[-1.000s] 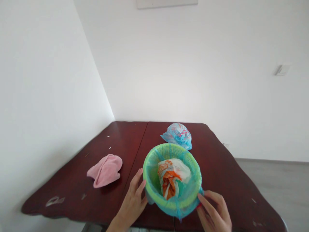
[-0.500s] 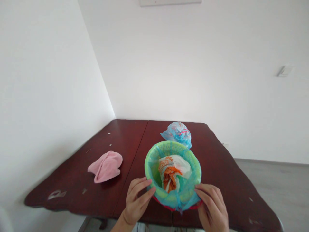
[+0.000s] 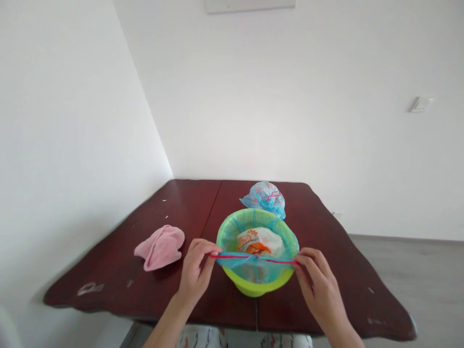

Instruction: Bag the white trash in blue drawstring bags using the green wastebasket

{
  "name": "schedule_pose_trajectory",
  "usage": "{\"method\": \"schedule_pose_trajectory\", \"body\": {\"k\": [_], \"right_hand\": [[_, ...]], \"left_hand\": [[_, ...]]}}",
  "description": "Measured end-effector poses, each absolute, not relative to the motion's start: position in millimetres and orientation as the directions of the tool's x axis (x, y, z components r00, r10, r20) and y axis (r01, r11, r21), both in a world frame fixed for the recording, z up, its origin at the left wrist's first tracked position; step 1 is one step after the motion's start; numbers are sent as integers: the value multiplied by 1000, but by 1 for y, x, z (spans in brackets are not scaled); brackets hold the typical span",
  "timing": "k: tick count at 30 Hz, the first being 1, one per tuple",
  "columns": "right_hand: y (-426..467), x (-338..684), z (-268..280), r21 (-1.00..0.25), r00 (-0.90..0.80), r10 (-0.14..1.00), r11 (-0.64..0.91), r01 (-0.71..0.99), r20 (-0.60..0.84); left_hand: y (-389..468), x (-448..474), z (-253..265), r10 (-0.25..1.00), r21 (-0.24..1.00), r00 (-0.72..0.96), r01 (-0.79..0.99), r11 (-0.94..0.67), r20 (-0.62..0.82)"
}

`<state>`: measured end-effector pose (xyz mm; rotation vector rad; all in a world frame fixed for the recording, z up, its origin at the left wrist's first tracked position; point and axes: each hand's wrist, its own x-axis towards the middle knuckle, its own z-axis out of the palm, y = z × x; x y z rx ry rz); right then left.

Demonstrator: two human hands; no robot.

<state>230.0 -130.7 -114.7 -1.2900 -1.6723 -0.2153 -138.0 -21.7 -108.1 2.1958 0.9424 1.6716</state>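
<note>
A translucent blue drawstring garbage bag (image 3: pixel 234 262) lines a lime-green plastic basket (image 3: pixel 250 289). My left hand (image 3: pixel 197 268) pinches the bag's red-edged rim at the left, while my right hand (image 3: pixel 317 278) pinches the same rim at the right. Between them the near edge is stretched straight across the front of the basket, lifted above its near rim. Along the far side the bag still lies against the basket's perforated wall. Inside rests a crumpled white plastic bag (image 3: pixel 270 239) with orange print, its lower part seen dimly through the blue film.
Behind the basket lies a filled blue bag (image 3: pixel 264 198) with a red drawstring. A folded pink cloth (image 3: pixel 161 247) is on the left of the dark red wooden table (image 3: pixel 119 285). White walls (image 3: pixel 261 96) stand behind and to the left.
Both hands have pulled the bag's near edge up and off the basket's front rim, and its red drawstring is now taut between them. The basket's green front is uncovered.
</note>
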Motion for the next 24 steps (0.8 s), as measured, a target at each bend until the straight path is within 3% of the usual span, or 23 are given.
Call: {"method": "schedule_pose_trajectory", "body": {"k": [4,9,13,18,24], "right_hand": [[-128,239,-123,-443,112,663,356,823,740],[-123,251,-136,-661,250,776,267,701,579],[-112,253,-144,-826,352,836,193,530,421],[-91,255,-156,-890,423,800,283,359,425],[-99,253,-156,-914,240,890,339,223,389]], "left_hand": [[-12,-145,-102,726,674,160,281,-683,669],[0,-150,-110,836,834,111,82,-546,537],[10,-147,-118,862,863,74,21,-505,502],[28,-150,-136,853,856,91,-5,-516,515],[47,-157,-155,809,813,199,82,-576,553]]}}
